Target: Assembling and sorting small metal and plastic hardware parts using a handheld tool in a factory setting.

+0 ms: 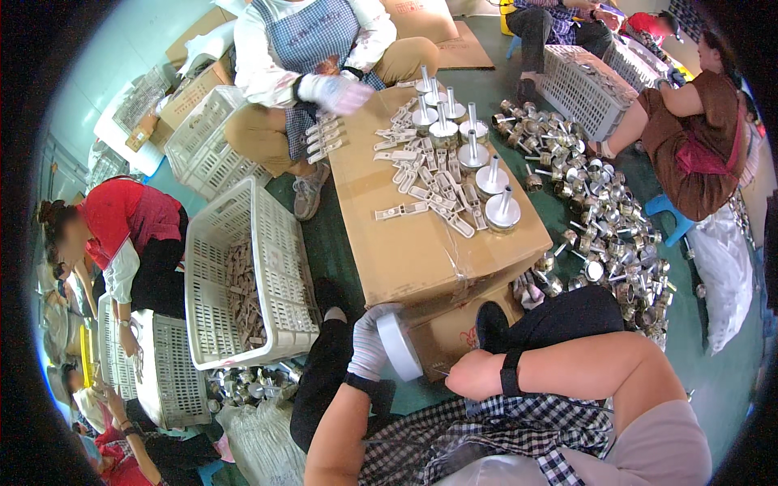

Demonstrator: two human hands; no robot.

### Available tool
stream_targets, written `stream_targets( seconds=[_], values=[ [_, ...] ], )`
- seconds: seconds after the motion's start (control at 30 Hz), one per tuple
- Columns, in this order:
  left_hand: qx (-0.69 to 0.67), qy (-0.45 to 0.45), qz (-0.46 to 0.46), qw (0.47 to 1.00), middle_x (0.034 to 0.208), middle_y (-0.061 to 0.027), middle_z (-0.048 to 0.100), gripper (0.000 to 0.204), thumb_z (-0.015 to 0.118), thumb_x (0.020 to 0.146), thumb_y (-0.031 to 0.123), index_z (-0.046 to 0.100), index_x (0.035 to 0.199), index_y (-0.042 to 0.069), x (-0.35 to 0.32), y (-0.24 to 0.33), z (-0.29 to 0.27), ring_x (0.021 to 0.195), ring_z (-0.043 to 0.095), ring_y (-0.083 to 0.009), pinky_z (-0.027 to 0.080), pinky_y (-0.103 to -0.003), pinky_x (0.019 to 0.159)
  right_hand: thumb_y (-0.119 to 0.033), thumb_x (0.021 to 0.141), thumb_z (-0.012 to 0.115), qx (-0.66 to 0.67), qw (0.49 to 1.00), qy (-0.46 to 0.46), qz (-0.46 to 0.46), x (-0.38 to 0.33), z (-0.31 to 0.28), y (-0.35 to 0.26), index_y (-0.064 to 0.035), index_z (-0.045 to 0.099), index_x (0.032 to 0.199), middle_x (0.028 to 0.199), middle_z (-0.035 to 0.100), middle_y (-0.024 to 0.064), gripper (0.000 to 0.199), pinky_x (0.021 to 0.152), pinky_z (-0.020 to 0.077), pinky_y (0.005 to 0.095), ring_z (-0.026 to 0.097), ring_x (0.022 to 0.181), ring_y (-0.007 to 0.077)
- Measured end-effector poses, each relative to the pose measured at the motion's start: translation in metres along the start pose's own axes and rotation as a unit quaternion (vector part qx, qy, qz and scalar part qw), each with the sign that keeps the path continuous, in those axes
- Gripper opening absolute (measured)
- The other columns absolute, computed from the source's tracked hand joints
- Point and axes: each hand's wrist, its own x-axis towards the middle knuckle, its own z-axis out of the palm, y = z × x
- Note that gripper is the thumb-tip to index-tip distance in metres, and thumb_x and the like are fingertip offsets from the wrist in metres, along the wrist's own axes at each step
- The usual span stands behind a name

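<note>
My left hand, in a striped pale glove, is closed around a white ring-shaped piece that looks like a roll of tape. It is held low, just in front of the cardboard box. My right hand is near it, with fingers drawn together and pointing left; whatever is between them is too small to tell. On the box top lie several pale plastic clip-like levers. Along its right side stand several round metal pieces with upright stems.
A co-worker's gloved hand, smeared by motion, is at the box's far left, beside a row of levers. A white basket of levers stands left. Metal stemmed parts are heaped on the floor at right, near a white sack.
</note>
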Motion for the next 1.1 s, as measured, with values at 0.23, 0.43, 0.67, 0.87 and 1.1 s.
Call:
stream_targets(
  seconds=[0.23,0.43,0.67,0.87,1.1],
  values=[
    [-0.020,-0.003,-0.005,1.000,0.082,-0.0073,0.065,0.022,0.056,0.079,-0.007,0.065,0.097,0.001,0.001,-0.002,-0.003,0.070,0.062,-0.0148,0.055,-0.029,0.066,-0.008,0.069,0.059,-0.010,1.000,0.009,-0.021,0.000,0.001,0.001,-0.0007,0.066,0.077,0.078,0.067,0.0156,0.013,0.057,0.0528,0.0441,0.066,0.074,0.0328],
    [-0.077,0.003,-0.033,0.996,0.083,-0.0089,0.065,0.019,0.054,0.080,-0.004,0.065,0.096,0.000,0.002,0.000,-0.003,0.071,0.062,-0.0170,0.055,-0.031,0.068,-0.008,0.070,0.060,-0.009,1.000,-0.007,-0.007,-0.001,-0.003,-0.001,-0.0012,0.070,0.078,0.083,0.068,0.0149,0.014,0.061,0.0540,0.0430,0.067,0.078,0.0315],
    [-0.052,-0.014,-0.014,0.998,0.085,-0.0091,0.064,0.019,0.055,0.081,-0.003,0.064,0.097,-0.001,0.000,0.002,0.001,0.072,0.061,-0.0178,0.055,-0.032,0.069,-0.008,0.070,0.060,-0.005,1.000,-0.003,-0.004,-0.001,-0.001,0.000,-0.0017,0.070,0.080,0.085,0.068,0.0151,0.016,0.063,0.0541,0.0431,0.067,0.079,0.0320],
    [-0.051,-0.011,-0.009,0.999,0.084,-0.0100,0.064,0.019,0.053,0.081,-0.002,0.064,0.097,-0.002,0.000,0.001,-0.001,0.072,0.061,-0.0186,0.055,-0.032,0.068,-0.008,0.071,0.060,-0.004,1.000,-0.013,0.002,-0.002,-0.004,-0.002,-0.0014,0.070,0.081,0.085,0.068,0.0150,0.016,0.062,0.0541,0.0430,0.067,0.079,0.0319],
    [-0.103,-0.015,-0.025,0.994,0.082,-0.0106,0.064,0.019,0.052,0.083,0.002,0.064,0.096,-0.003,0.001,0.000,-0.001,0.070,0.061,-0.0196,0.054,-0.032,0.067,-0.009,0.071,0.060,-0.002,1.000,0.007,-0.001,0.001,0.003,0.001,-0.0020,0.070,0.081,0.085,0.068,0.0149,0.016,0.062,0.0539,0.0434,0.067,0.079,0.0318]
  ],
)
